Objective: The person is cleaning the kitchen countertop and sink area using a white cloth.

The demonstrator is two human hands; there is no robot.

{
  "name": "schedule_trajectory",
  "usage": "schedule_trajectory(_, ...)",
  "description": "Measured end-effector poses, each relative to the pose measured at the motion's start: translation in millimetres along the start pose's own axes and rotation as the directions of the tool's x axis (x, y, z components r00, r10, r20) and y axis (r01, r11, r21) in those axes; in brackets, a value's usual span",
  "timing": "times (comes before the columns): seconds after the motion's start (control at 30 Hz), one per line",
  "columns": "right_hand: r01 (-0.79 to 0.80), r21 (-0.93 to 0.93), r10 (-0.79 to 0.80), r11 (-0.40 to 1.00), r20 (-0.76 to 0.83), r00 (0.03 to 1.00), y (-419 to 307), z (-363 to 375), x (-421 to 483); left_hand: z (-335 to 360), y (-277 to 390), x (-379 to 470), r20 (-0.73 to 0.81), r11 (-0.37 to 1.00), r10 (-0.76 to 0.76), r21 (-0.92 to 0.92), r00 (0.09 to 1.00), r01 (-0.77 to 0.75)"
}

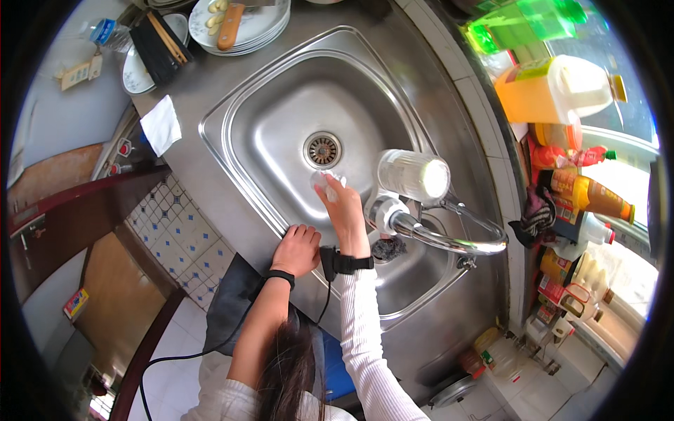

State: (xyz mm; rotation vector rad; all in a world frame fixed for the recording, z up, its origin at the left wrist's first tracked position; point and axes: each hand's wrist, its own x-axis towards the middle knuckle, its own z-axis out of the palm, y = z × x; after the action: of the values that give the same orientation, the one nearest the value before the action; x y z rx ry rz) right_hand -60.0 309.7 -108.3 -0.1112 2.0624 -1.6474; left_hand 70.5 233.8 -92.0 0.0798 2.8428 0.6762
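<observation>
My right hand [344,204] reaches into the larger stainless-steel sink bowl [274,116], pinching a crumpled white wad [335,180] near the bowl's bottom. Whether the wad is cloth or paper I cannot tell. Ahead of it lies the drain strainer [322,150]. My left hand [297,250] rests palm down on the sink's near rim, with nothing visible in it. Its fingers lie loosely over the edge. Just right of my right hand stands the chrome faucet [442,237] with a clear ribbed filter housing [413,176], partly covering the smaller bowl [405,294].
A dark scrubber [388,248] lies in the smaller bowl. A white cloth [161,126] hangs over the counter's left edge. Stacked plates [274,34] carry peeled garlic cloves and a wooden-handled knife [230,26]. Several bottles, including an orange-filled jug [553,89], line the windowsill.
</observation>
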Motion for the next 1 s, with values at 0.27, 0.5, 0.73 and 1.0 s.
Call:
schedule_trajectory(0.27, -0.270, 0.432, 0.365, 0.861, -0.153, 0.918, -28.2, -47.6, -70.1, 4.2, 4.6, 3.3, -0.090, 1.000, 0.024, 0.016, 0.996, -0.023)
schedule_trajectory(0.5, -0.203, 0.562, 0.355, 0.802, -0.176, 0.918, -9.6, -83.4, -108.3, 3.6, 7.0, 5.0, -0.079, 0.998, 0.055, 0.043, 0.995, -0.051)
schedule_trajectory(0.73, 0.089, 0.510, 0.336, 0.856, -0.678, 0.654, 17.2, -132.3, -140.8, -1.4, 10.0, 4.8, -0.084, 0.996, 0.054, 0.077, 0.995, -0.047)
schedule_trajectory(1.0, -0.363, -0.253, -0.167, 0.897, -0.953, 0.252, -6.4, -220.5, -140.7, -2.5, 9.4, 6.9, -0.105, 0.991, 0.101, 0.100, 0.989, -0.091)
